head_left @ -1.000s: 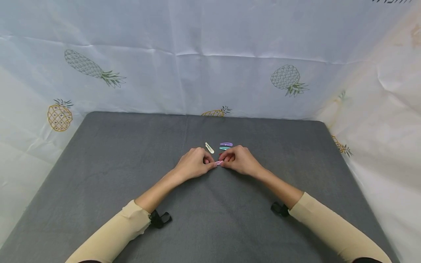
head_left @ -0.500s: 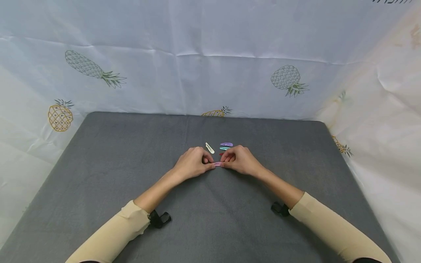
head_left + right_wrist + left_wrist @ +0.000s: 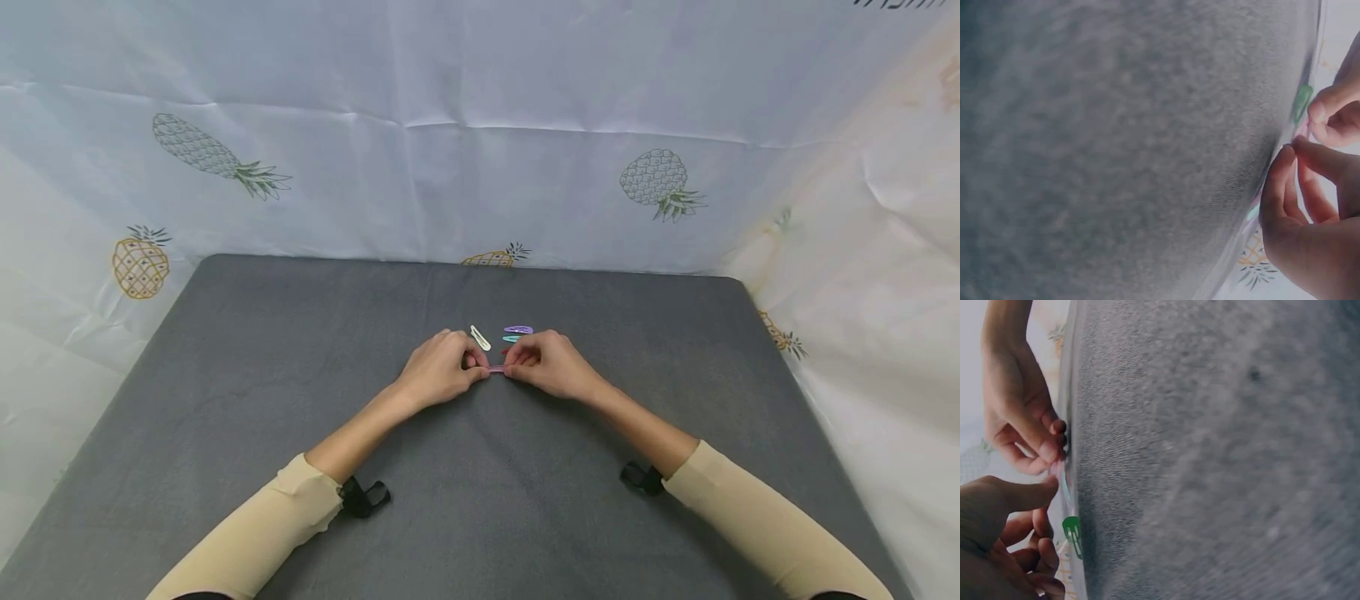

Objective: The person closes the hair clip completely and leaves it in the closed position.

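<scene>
In the head view, a pink snap hair clip (image 3: 497, 369) lies level between the two hands. My left hand (image 3: 438, 371) pinches one end of it between thumb and fingers. The other end is pinched by my right hand (image 3: 553, 367). Just beyond the left fingers lies a cream hair clip (image 3: 481, 338). A purple hair clip (image 3: 518, 329) and a teal one (image 3: 512, 338) lie beyond the right hand, which partly hides a red clip (image 3: 506, 351). The left wrist view has the pink clip (image 3: 1055, 467) between both sets of fingertips, and a green-looking clip (image 3: 1072, 536) beside them.
A dark grey cloth-covered table (image 3: 337, 517) lies under the hands. Behind it hangs a white sheet (image 3: 420, 183) with printed pineapples, which continues along both sides. A black strap (image 3: 365, 498) sits at the left wrist and another black strap (image 3: 642, 477) at the right.
The pink clip has turned from slightly tilted to level and now looks thinner, nearer edge-on. Both hands keep their pinch and have shifted only slightly. The other clips stay put.
</scene>
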